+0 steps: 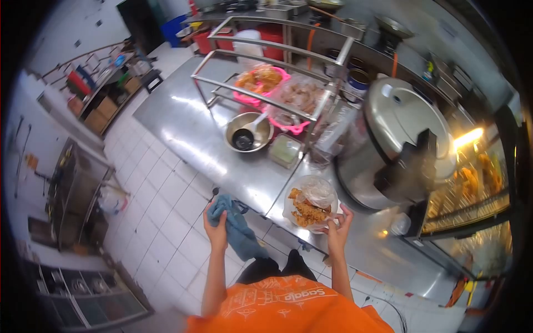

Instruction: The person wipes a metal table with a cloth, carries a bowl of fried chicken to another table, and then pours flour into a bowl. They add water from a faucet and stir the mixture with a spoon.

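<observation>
My left hand [216,223] is closed around a blue-grey cloth [239,230], which hangs down beside my leg, off the front edge of the counter. With my right hand [337,226] I pinch the near right rim of a pale plate [288,206] over the counter. Golden, crumbed fried chicken [308,213] lies on it, and a knotted clear plastic bag [320,192] with whitish contents sits at its far side.
The steel counter [191,133] carries a metal bowl [261,145] with a ladle, a lidded green-tinted container [285,150], pink baskets [261,84] of food under a metal rack, and a large steel pot [355,172]. A lit display case [472,194] stands right.
</observation>
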Demonstrator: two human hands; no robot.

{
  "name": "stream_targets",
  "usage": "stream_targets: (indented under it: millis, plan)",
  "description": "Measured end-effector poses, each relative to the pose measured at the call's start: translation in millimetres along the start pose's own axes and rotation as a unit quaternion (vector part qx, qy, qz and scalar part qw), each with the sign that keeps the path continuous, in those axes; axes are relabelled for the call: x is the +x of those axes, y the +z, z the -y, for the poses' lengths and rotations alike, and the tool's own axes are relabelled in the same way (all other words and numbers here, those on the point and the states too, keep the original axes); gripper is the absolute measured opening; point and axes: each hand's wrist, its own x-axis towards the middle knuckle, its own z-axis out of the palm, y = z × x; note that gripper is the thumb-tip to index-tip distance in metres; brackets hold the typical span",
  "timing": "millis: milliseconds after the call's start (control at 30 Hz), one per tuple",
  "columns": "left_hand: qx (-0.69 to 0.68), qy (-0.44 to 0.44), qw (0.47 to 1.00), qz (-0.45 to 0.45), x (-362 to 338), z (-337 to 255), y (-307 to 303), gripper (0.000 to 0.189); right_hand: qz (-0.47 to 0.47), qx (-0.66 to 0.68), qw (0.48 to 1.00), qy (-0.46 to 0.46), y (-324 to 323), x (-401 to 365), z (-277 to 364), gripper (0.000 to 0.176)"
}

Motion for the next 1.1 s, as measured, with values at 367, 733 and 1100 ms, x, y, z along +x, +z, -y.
stream_targets:
  millis: [367,733,1100]
  plan:
    - [-0.296,-0.154,0.942,0.035,18,-53,-80,0.067,0.361,0.003,0.931,0.061,190,-50,19,0.061]
    - [-0.353,-0.039,0.933,0.051,44,-77,-245,0.084,0.570,-0.074,0.814,0.086,354,-114,-21,0.059]
    - [-0.371,-0.010,0.924,-0.086,166,-94,-326,0.079,0.619,-0.155,0.670,-0.378,570,-105,23,0.064]
